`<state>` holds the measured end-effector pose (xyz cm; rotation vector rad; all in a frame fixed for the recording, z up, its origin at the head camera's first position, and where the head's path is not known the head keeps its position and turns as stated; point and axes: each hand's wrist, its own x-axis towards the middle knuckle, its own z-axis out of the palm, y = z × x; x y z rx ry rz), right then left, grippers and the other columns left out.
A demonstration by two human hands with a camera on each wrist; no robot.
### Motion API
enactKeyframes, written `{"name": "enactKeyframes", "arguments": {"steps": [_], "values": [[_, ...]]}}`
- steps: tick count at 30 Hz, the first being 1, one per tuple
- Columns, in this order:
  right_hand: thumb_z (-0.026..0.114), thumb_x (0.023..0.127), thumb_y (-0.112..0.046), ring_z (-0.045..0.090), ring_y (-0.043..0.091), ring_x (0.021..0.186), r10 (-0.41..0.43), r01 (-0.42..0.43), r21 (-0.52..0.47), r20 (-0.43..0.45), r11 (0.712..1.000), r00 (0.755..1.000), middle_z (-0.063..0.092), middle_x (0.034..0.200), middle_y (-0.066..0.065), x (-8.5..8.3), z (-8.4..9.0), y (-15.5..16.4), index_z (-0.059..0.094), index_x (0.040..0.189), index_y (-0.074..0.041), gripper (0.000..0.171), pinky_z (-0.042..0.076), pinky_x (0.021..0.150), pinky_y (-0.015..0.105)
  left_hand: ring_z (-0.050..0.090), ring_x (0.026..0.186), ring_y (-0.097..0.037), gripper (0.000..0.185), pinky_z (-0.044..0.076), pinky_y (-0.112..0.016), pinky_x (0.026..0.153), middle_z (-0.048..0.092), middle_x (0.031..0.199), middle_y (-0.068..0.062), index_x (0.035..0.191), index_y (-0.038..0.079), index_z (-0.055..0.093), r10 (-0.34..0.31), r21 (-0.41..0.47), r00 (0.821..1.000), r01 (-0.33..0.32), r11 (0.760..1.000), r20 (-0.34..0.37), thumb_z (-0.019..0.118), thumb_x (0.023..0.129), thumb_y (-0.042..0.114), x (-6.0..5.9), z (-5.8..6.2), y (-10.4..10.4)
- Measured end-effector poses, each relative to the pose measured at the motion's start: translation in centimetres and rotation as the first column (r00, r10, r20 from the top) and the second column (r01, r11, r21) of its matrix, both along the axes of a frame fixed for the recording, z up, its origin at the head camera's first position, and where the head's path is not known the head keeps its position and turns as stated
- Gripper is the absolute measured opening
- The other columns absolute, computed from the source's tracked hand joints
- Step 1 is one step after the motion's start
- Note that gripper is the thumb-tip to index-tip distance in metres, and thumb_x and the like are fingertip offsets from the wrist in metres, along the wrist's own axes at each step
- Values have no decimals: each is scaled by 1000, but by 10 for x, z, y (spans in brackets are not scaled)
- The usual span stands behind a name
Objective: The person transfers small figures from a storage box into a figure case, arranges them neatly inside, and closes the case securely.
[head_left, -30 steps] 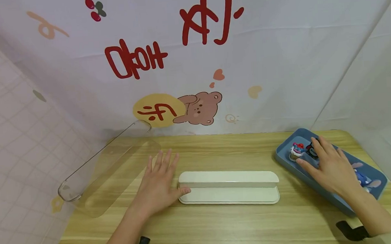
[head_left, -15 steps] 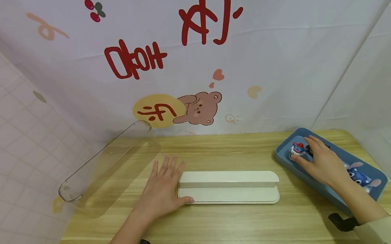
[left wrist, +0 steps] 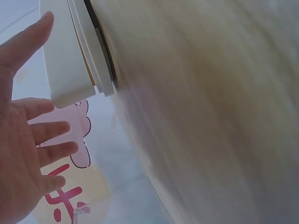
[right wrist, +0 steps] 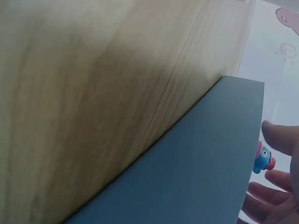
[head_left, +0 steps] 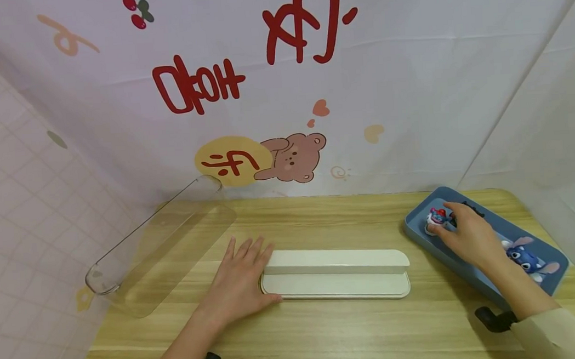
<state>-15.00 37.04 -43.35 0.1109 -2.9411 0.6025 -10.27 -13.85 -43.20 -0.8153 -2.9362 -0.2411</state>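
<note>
**Left hand flat by the white stand, right hand on a small figure in the blue tray**

The left hand (head_left: pixel 241 281) lies flat on the desk (head_left: pixel 326 331), palm down, fingers straight and slightly spread. Its thumb runs along the near left corner of the white stand (head_left: pixel 335 274), and its fingertips reach the stand's left end; it grips nothing. In the left wrist view the same hand (left wrist: pixel 21 140) shows open, fingers apart, with the stand's end (left wrist: pixel 70 56) just beside them.

The white stand is long and low, lying crosswise in the middle of the desk, with a raised step along its far side.

The right hand (head_left: pixel 469 237) reaches into the far end of the blue tray (head_left: pixel 414 232) at the right of the desk. Its fingers are bent over a small red-and-blue figure (head_left: pixel 435 218), with the thumb just below it and the forefinger beside it; whether the figure is truly pinched or only touched cannot be told. In the right wrist view the fingertips (right wrist: pixel 280 140) show close by the figure (right wrist: pixel 264 161), above the tray's outer wall (right wrist: pixel 196 177).

A dark figure (head_left: pixel 472 208) lies partly hidden behind the right hand, and a blue one with long ears (head_left: pixel 524 255) lies nearer in the same tray.

A clear cover (head_left: pixel 160 247) lies slantwise at the left of the desk, well apart from the left hand.
</note>
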Motion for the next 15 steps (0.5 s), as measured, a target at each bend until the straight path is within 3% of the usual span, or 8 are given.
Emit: {"name": "enactKeyframes", "arguments": {"steps": [6,15], "values": [[78,97,-29,59,57,105,14,-14,9,-27,1000,1000,54,133,40,-2,1,-3,50,143,14,69,48,82,71,53,136,-36,102,24,-62,123,57,149,-16,150,4,56,-3,-22,1000,3,1000,-10,88,72,63,1,-1,0],[82,91,-16,66,44,83,42,-39,36,-76,999,996,68,109,31,-5,4,-6,58,134,11,56,52,70,64,57,127,-33,99,29,-61,120,62,141,-13,148,2,56,-15,-8,1000,15,1000,-21,96,70,47,2,-2,2]]}}
